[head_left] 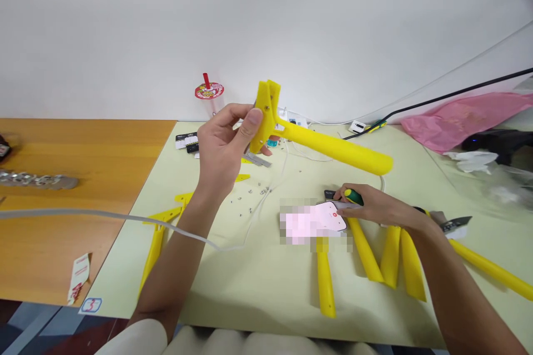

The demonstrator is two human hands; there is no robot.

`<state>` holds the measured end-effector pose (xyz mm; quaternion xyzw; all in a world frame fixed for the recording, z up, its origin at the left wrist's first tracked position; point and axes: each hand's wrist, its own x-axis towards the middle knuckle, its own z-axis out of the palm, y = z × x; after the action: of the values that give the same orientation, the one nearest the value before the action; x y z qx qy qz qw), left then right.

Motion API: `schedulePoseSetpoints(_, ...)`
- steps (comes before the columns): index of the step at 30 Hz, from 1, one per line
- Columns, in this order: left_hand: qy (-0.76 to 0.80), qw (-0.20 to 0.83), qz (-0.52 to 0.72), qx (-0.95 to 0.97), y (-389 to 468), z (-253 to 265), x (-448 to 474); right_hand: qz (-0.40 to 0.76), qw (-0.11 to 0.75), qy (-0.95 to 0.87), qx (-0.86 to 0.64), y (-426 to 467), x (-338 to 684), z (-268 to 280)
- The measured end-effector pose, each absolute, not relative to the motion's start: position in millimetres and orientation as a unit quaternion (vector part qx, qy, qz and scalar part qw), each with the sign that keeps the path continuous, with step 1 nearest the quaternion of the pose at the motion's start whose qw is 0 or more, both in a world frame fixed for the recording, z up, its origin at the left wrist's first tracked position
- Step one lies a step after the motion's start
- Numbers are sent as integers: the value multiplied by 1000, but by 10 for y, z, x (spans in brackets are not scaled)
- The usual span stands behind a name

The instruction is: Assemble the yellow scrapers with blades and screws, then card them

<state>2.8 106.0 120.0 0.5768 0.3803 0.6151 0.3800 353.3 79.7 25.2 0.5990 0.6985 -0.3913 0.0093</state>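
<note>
Raised above the table, my left hand (227,147) pinches the head of a yellow plastic scraper (337,147) between thumb and fingers. Its long handle points right, and small screws show in the head. Lower down, my right hand (375,203) is closed around what looks like a screwdriver (353,196) with a green-and-yellow handle; its shaft is hidden. A flat grey piece shows under those fingers, close to a lit phone (331,216) that is partly blurred. Small loose screws (250,193) lie scattered between the hands, with flat metal blades (259,161) behind them.
Several yellow handles (327,283) lie at the front and right, more yellow parts (155,241) at left. A white cable (125,214) crosses over my left forearm. A lidded cup (209,91) stands by the wall, a pink bag (466,116) at back right.
</note>
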Motion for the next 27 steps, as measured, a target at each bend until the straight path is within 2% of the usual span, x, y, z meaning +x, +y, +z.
schedulePoseSetpoints(8,352,433,663,499,1187,1160,-79,-364,15,721,589,817,3591,85)
schedulePoseSetpoints(14,357,409,661,518,1103,1250,-111,-325,32,737,592,806,3490,96)
schedulePoseSetpoints(27,356,327,624,614,1004,1320,-125,-310,12,757,575,825,3336,166)
